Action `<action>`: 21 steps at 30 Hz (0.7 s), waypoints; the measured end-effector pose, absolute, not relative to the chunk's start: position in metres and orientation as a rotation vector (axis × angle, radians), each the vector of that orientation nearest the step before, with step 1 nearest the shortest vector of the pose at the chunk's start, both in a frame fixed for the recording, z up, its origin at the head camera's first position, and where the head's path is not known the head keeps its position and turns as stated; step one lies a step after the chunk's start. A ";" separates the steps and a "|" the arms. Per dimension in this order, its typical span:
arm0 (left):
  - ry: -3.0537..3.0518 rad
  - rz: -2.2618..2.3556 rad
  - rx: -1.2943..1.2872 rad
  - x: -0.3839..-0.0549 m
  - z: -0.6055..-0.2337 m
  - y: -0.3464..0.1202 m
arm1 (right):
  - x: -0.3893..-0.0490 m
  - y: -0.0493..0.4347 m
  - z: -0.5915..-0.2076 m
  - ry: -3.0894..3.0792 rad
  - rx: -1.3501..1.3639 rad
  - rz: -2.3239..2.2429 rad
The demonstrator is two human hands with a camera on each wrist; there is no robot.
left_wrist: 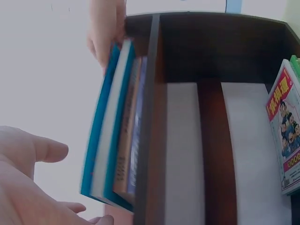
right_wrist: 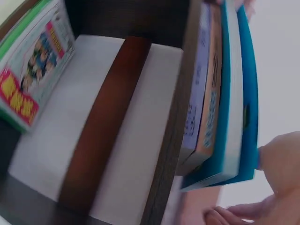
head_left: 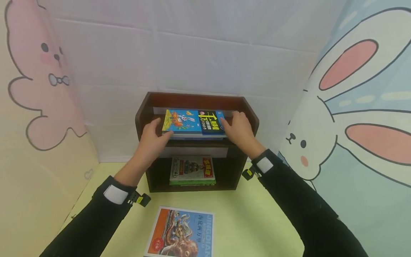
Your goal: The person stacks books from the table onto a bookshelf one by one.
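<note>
A blue picture book (head_left: 184, 121) with a rabbit on its cover lies flat on top of a stack on the upper shelf of a dark brown bookshelf (head_left: 196, 97). My left hand (head_left: 152, 141) is at the stack's left side, fingers spread; the left wrist view shows it apart from the books. My right hand (head_left: 240, 132) is at the other side, its thumb touching the blue book's right edge, with the other fingers off to the right. Under the blue book, the right wrist view shows an orange-spined book (right_wrist: 211, 103) and a lilac-spined book (right_wrist: 197, 89).
The lower shelf holds books (head_left: 192, 169) with green edges. On the pale yellow tabletop (head_left: 244, 221), in front of the bookshelf, lies a book (head_left: 183, 232) with an orange and blue cover. White cloth (head_left: 199, 60) hangs behind; rabbit-printed panels (head_left: 324, 142) stand at the sides.
</note>
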State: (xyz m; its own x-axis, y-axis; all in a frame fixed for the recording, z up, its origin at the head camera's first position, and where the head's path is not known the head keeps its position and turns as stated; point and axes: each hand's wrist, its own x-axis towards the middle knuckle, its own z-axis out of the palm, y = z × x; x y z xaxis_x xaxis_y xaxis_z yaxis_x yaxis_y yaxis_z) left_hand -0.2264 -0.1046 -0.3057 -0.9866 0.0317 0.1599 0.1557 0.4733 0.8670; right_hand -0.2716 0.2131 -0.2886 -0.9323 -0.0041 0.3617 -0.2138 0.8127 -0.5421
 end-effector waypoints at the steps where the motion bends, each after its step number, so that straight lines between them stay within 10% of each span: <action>1: -2.588 -1.529 -0.199 -0.215 -0.308 -0.106 | -0.260 0.213 -0.291 -2.580 0.210 0.789; 9: -2.601 -1.778 -0.221 -0.111 -0.374 -0.137 | -0.148 0.240 -0.368 -2.447 0.278 0.907; 21: -2.974 -1.733 0.306 -0.061 -0.518 -0.170 | -0.077 0.257 -0.490 -2.910 -0.320 2.220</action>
